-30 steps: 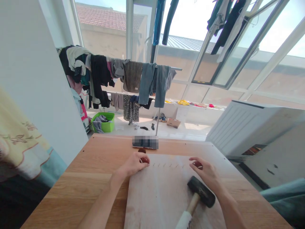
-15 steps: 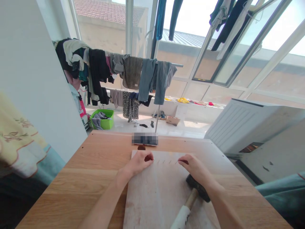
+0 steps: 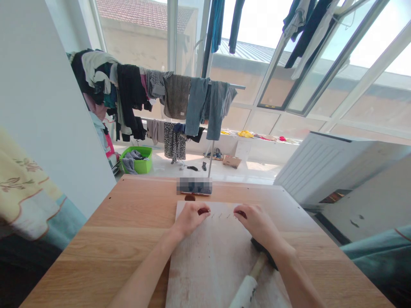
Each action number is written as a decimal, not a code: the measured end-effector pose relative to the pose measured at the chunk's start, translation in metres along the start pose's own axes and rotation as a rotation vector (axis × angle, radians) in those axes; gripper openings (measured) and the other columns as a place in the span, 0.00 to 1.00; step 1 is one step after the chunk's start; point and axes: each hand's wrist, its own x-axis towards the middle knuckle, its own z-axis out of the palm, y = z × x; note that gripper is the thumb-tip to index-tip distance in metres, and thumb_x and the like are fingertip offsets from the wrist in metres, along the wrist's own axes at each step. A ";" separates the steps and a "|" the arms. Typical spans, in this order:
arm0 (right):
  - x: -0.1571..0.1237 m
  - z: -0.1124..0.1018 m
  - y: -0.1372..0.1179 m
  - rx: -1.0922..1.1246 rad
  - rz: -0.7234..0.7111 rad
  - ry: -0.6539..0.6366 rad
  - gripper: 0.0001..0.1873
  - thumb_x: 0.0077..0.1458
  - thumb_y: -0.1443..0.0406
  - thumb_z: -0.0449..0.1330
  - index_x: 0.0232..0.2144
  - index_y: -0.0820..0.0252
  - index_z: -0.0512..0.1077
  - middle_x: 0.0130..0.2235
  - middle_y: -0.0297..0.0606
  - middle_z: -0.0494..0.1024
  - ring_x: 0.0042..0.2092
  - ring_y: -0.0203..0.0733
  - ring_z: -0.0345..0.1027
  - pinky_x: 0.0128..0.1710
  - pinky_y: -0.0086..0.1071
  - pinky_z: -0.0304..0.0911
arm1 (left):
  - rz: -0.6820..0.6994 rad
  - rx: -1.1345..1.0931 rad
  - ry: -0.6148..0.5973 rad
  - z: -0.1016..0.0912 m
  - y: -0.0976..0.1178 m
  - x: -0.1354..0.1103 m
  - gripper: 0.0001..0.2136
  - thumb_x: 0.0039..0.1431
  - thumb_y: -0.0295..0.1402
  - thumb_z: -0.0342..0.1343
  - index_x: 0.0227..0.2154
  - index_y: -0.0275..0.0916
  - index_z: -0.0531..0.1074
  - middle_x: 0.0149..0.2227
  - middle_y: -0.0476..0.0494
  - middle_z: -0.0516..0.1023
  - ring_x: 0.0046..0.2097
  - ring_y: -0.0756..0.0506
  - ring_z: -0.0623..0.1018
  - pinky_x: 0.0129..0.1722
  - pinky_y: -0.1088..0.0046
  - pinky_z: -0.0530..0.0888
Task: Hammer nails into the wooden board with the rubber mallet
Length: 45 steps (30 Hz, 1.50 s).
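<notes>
A pale wooden board (image 3: 199, 256) lies on the wooden table, with a short row of thin nails (image 3: 220, 216) standing up near its far edge. At the left end of that row, my left hand (image 3: 190, 218) is closed in a pinch; a tiny light spot shows at its fingertips, too small to name. My right hand (image 3: 255, 220) also pinches, thumb and forefinger together at the row's right end; what it holds, if anything, cannot be made out. Beneath my right forearm rests a hammer (image 3: 245, 291) with a dark head and white-wrapped handle, its head partly hidden.
The wooden table (image 3: 105, 244) extends around the board. A blurred-out dark object (image 3: 194, 186) and a small round brown thing (image 3: 190, 197) sit beyond it. Farther off are a laundry rack with clothes (image 3: 175, 96), a green basket (image 3: 146, 164) and a white cabinet (image 3: 308, 158).
My right hand has shifted left along the nail row, and my left hand slightly right, so they are closer together. More of the hammer's head is covered by my right arm.
</notes>
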 end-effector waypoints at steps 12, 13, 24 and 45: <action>0.005 0.004 -0.019 0.027 -0.027 -0.006 0.13 0.56 0.71 0.56 0.29 0.58 0.81 0.32 0.40 0.84 0.36 0.42 0.76 0.35 0.28 0.60 | 0.080 0.073 -0.068 0.019 0.005 0.007 0.07 0.57 0.25 0.58 0.34 0.38 0.81 0.34 0.46 0.83 0.37 0.47 0.80 0.40 0.74 0.72; 0.005 0.005 -0.019 0.036 -0.036 0.001 0.13 0.56 0.71 0.56 0.29 0.58 0.81 0.32 0.39 0.84 0.35 0.41 0.75 0.35 0.28 0.60 | 0.083 0.065 -0.060 0.020 0.005 0.008 0.07 0.57 0.25 0.58 0.34 0.38 0.81 0.34 0.46 0.84 0.37 0.47 0.80 0.41 0.74 0.72; 0.019 0.026 -0.027 0.122 -0.097 -0.026 0.13 0.59 0.70 0.57 0.29 0.59 0.81 0.31 0.42 0.84 0.34 0.43 0.75 0.33 0.29 0.60 | 0.019 -0.055 -0.008 0.024 0.009 0.007 0.08 0.59 0.29 0.58 0.37 0.39 0.82 0.34 0.46 0.84 0.37 0.46 0.81 0.40 0.74 0.73; -0.070 0.000 -0.014 0.545 -0.035 0.033 0.16 0.61 0.60 0.55 0.44 0.57 0.80 0.44 0.42 0.83 0.42 0.44 0.78 0.43 0.32 0.72 | 0.109 0.021 -0.229 -0.015 0.039 0.007 0.12 0.59 0.38 0.62 0.42 0.38 0.78 0.41 0.43 0.83 0.44 0.46 0.80 0.46 0.72 0.73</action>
